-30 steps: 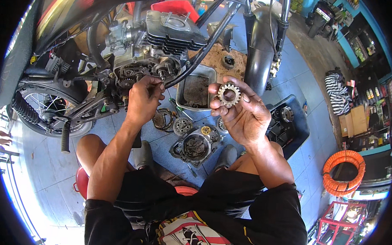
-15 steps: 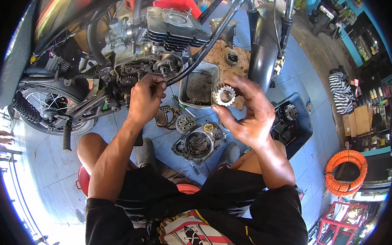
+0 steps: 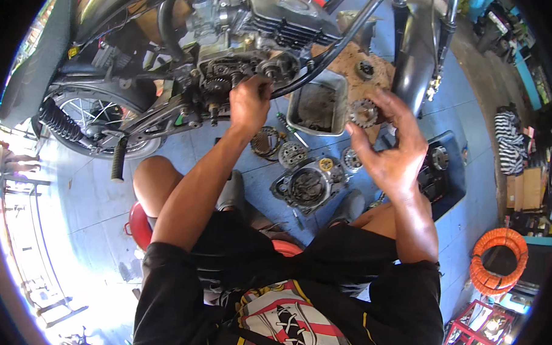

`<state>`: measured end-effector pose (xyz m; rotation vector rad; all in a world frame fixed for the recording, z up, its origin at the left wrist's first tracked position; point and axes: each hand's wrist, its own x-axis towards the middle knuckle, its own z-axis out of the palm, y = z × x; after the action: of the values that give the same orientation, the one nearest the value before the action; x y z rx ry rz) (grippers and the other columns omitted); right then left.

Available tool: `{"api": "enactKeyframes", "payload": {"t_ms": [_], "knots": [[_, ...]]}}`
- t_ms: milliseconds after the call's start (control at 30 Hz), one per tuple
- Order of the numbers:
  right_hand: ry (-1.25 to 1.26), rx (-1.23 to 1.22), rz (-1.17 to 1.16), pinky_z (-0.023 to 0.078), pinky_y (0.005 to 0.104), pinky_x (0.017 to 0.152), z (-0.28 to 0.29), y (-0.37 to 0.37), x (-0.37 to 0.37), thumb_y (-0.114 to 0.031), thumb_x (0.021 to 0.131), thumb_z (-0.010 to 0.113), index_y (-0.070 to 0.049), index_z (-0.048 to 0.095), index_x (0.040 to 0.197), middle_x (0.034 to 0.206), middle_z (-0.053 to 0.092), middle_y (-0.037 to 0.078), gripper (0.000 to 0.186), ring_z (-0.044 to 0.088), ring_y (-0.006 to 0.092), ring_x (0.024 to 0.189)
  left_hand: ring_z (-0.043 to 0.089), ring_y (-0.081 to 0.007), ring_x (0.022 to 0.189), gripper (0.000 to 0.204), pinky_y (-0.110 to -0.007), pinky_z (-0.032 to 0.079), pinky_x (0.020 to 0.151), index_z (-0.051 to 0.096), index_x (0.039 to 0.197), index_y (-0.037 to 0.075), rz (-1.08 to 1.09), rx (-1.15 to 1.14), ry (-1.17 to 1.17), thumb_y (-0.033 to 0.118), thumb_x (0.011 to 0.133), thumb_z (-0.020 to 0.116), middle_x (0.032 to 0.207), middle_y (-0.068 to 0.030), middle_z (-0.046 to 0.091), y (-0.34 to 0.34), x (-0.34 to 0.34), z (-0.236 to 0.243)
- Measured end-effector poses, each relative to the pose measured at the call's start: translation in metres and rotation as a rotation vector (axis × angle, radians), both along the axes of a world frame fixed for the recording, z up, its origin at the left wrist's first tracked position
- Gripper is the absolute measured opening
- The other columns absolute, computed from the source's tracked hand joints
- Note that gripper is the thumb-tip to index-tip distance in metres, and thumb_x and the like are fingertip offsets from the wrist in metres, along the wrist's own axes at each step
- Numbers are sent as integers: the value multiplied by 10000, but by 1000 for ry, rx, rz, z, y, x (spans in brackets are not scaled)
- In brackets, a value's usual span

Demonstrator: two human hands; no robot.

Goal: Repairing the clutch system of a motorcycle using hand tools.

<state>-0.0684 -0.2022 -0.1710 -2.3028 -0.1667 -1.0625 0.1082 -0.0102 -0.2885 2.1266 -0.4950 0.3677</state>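
So the toothed gear [image 3: 357, 116] is up in the right grip [image 3: 399, 152], held at the edge between thumb and fingers, spread about as wide as the gear itself, ring face showing. The left grip [image 3: 249, 104] is over at the open side of the engine [image 3: 218, 85], fingers bunched pretty tight near a shaft. Can't tell if they've actually got hold of anything, since the hand covers that spot.

Between the two grips there's a metal pan [image 3: 317, 132], grimy inside, with a wooden board [image 3: 347, 62] beyond it and a round part [image 3: 365, 69] sitting on that. Just below the left grip, a green-handled screwdriver [image 3: 293, 129] is on the blue tile floor [image 3: 92, 202].

Nearer the person than both grips you get an engine cover [image 3: 309, 184] lying inside-up, a small yellow gear [image 3: 326, 164] at its upper edge and a round holed plate [image 3: 292, 153] just beside it. Right of the right grip's wrist is a dark tub [image 3: 464, 190] with parts in it. Way out left of the left grip is the rear wheel [image 3: 101, 118], and far off right of the right grip, an orange coil [image 3: 516, 245].
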Motion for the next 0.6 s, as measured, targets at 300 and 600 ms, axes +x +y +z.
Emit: {"api": "enactKeyframes", "payload": {"t_ms": [300, 600], "knots": [[133, 17, -47, 567, 358, 795, 4, -4, -1, -86, 710, 819, -30, 633, 1165, 1052, 689, 140, 494, 697, 284, 942, 719, -272, 744, 172, -357, 543, 735, 738, 956, 9, 112, -58, 27, 139, 845, 720, 828, -156, 732, -16, 10, -20], [154, -1, -26, 546, 330, 780, -1, -13, -2, -78, 719, 831, -26, 651, 1126, 1027, 684, 131, 449, 685, 228, 867, 702, -343, 689, 160, -398, 540, 719, 745, 863, 1, 213, -46, 62, 139, 787, 719, 747, -180, 713, -28, 7, -7]]}}
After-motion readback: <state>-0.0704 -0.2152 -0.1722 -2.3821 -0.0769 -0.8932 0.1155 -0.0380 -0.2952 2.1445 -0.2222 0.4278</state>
